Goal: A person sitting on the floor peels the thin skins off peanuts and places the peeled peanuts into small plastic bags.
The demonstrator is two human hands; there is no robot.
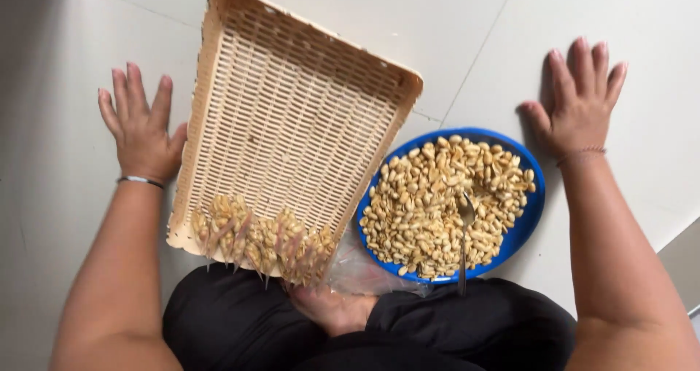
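Both hands, left (142, 127) and right (580, 101), are spread flat and empty on the floor beside the tilted woven tray (292, 116), judged light, stiff, best gripped at its rims.

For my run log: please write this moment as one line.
left hand: flat on floor, touching wicker tray | right hand: flat on floor, empty | peanuts in tray | blue bowl: peanuts, spoon

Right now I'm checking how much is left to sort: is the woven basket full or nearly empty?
Nearly empty. The woven basket shows bare weave over most of its bottom; only a small heap of peanuts sits along its near edge.
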